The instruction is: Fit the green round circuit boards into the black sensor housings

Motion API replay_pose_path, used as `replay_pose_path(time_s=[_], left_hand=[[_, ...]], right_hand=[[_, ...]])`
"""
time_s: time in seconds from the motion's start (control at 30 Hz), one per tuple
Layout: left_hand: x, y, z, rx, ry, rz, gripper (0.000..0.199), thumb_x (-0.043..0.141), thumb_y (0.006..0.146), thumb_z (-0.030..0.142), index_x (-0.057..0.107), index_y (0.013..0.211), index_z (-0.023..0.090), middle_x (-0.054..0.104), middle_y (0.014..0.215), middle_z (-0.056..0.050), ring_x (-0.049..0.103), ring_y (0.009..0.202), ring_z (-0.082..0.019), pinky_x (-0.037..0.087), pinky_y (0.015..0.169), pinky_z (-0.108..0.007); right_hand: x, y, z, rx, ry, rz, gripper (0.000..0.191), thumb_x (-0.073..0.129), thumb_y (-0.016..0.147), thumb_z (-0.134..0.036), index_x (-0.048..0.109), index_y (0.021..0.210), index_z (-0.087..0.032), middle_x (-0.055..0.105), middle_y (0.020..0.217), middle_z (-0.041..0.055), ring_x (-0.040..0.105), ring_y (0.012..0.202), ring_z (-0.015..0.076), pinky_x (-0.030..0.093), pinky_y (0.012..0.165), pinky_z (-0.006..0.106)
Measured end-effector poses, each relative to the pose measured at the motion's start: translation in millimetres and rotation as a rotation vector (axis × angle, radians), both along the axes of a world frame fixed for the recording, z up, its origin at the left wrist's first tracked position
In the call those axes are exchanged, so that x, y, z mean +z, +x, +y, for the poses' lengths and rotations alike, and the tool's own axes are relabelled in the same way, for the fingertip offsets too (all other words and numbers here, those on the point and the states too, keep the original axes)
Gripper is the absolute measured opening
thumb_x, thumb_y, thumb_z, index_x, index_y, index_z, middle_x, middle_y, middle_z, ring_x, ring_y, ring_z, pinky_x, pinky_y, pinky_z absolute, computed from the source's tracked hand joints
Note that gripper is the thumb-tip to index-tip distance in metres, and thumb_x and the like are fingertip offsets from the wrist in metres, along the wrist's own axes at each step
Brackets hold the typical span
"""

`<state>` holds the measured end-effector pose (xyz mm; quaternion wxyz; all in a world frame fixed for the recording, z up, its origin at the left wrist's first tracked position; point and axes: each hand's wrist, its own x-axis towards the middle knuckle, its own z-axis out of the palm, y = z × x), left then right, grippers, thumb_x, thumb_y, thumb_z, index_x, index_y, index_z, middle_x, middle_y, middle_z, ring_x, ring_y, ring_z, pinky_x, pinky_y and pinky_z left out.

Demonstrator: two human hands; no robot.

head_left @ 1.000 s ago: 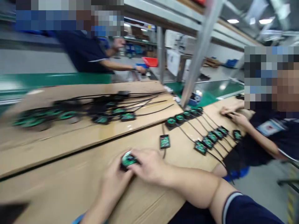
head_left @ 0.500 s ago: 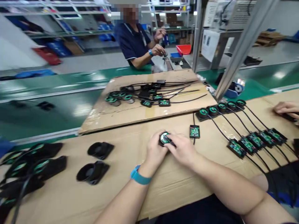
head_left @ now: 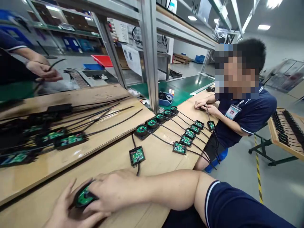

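Note:
A round black housing with a green circuit board is between my hands at the lower left. My left hand is wrapped round its left side. My right hand grips it from above and the right, fingers over its edge. Just beyond my right hand lies a small black box with a green board, a cable at each end. Farther right, several round housings stand in a row, with cables running to several open boxes with boards.
A raised cardboard-covered board at left bears more boxes and cables. A metal post rises behind the housings. One person sits at right, handling a part; another person's hand holds a cable at upper left.
The view has swung to the right, bringing the seated person into sight. The loose black parts at the left have left the view. Both my hands still hold the round housing.

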<state>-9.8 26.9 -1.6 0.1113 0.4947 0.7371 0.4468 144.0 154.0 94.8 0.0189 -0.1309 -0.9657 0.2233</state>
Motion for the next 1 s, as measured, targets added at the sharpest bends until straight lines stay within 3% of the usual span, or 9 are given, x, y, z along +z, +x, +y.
replay_pose_path(time_s=[0.1,0.2,0.27,0.47,0.77,1.0], left_hand=[[24.8,17,-9,-0.045,-0.029,-0.157,0.114,0.080,0.055,0.075,0.037,0.151,0.032,0.069,0.129,-0.013,0.068,0.114,-0.043,0.059,0.090,-0.056],[47.0,31,-16,-0.127,0.030,-0.322,0.120,0.061,0.066,0.092,0.029,0.156,0.019,0.061,0.140,-0.023,0.059,0.129,-0.041,0.048,0.110,-0.058],[53.4,34,-14,-0.145,0.071,-0.322,0.123,0.053,0.069,0.095,0.025,0.158,0.015,0.059,0.142,-0.024,0.056,0.134,-0.039,0.040,0.117,-0.057],[42.1,32,-13,-0.060,0.182,-0.331,0.105,0.041,0.080,0.089,0.031,0.154,0.015,0.064,0.134,-0.022,0.063,0.125,-0.033,0.048,0.110,-0.050],[38.9,22,-9,0.192,0.206,-0.373,0.080,0.037,0.093,0.080,0.055,0.130,0.012,0.071,0.115,-0.019,0.071,0.100,-0.026,0.057,0.089,-0.041],[40.0,17,-10,0.163,0.134,-0.385,0.074,0.044,0.089,0.080,0.061,0.116,0.013,0.076,0.105,-0.017,0.074,0.094,-0.028,0.060,0.081,-0.040]], right_hand=[[3.0,6,-11,-0.048,-0.034,0.027,0.039,0.060,0.095,-0.051,0.063,0.112,-0.016,0.072,0.117,0.0121,0.072,0.099,0.0269,0.060,0.078,0.038],[7.2,8,-21,-0.114,-0.090,0.046,0.033,0.067,0.092,-0.038,0.062,0.118,-0.019,0.070,0.122,0.0119,0.069,0.106,0.0258,0.056,0.087,0.037],[6.8,4,-20,-0.102,-0.103,0.081,0.035,0.067,0.091,-0.028,0.060,0.125,-0.020,0.067,0.127,0.0115,0.066,0.112,0.0246,0.052,0.095,0.037],[-5.3,-3,-22,-0.061,0.009,0.098,0.030,0.060,0.094,-0.027,0.064,0.121,-0.016,0.067,0.124,0.0143,0.067,0.107,0.0276,0.052,0.092,0.038],[-3.4,-4,-19,-0.017,0.027,0.071,0.028,0.062,0.095,-0.034,0.068,0.116,-0.017,0.068,0.119,0.0125,0.068,0.103,0.0259,0.052,0.090,0.035],[-6.1,-1,-22,-0.019,0.071,0.113,0.030,0.063,0.093,-0.037,0.067,0.114,-0.015,0.071,0.116,0.0127,0.069,0.103,0.0249,0.056,0.088,0.034]])
